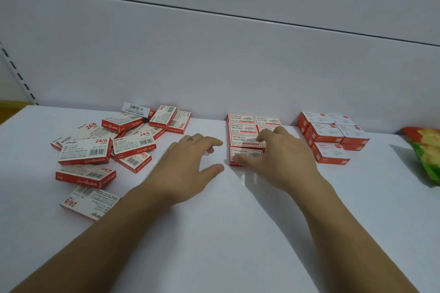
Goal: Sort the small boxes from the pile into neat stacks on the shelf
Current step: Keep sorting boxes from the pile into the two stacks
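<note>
The right hand (283,157) rests loose-fingered on the neat stack (242,126) at the shelf's (214,221) back edge, thumb against the nearest box; the left hand (188,162) hovers spread and empty beside it; square that box flush before reaching for the pile (107,147) toward the left edge; boxes read "wengu" and "24/6".

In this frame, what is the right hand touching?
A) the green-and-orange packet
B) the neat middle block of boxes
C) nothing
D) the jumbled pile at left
B: the right hand lies on the neat middle block of red-and-white cardboard boxes, thumb against its nearest box.
</note>
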Motion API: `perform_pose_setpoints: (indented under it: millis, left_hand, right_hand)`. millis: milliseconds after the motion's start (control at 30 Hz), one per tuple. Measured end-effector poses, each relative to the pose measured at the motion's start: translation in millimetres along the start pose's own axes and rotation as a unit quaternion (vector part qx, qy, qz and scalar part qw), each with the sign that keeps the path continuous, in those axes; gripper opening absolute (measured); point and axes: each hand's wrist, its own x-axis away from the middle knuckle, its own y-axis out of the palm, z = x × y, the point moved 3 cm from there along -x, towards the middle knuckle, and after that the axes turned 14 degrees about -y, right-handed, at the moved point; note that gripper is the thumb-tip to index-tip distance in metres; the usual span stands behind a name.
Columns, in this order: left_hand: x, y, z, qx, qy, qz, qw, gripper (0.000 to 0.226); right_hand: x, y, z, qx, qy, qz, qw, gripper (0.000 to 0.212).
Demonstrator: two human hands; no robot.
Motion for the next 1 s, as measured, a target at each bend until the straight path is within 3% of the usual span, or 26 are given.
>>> perform_pose_setpoints:
  millis: [133, 367, 767, 1000]
  left_hand:
    - [-1, 2, 2, -0.006, 0.003, -0.001, 1.0, 0.044]
    - [1, -1, 1, 0.003, -0.002, 0.004, 1.0, 0.047]
    - [2, -2, 2, -0.005, 0.001, 0.003, 1.0, 0.044]
    - [2, -2, 2, -0.007, -0.001, 0.005, 1.0, 0.044]
  right_hand:
    - [-2, 10, -13, 0.034, 0.017, -0.004, 0.999, 0.097]
    - [-4, 13, -19, 0.011, 0.006, 0.017, 1.0, 0.067]
    - [-6, 15, -19, -0.03, -0.006, 0.029, 0.999, 0.051]
    - [-5, 14, -17, -0.024, 0.002, 0.033, 0.999, 0.058]
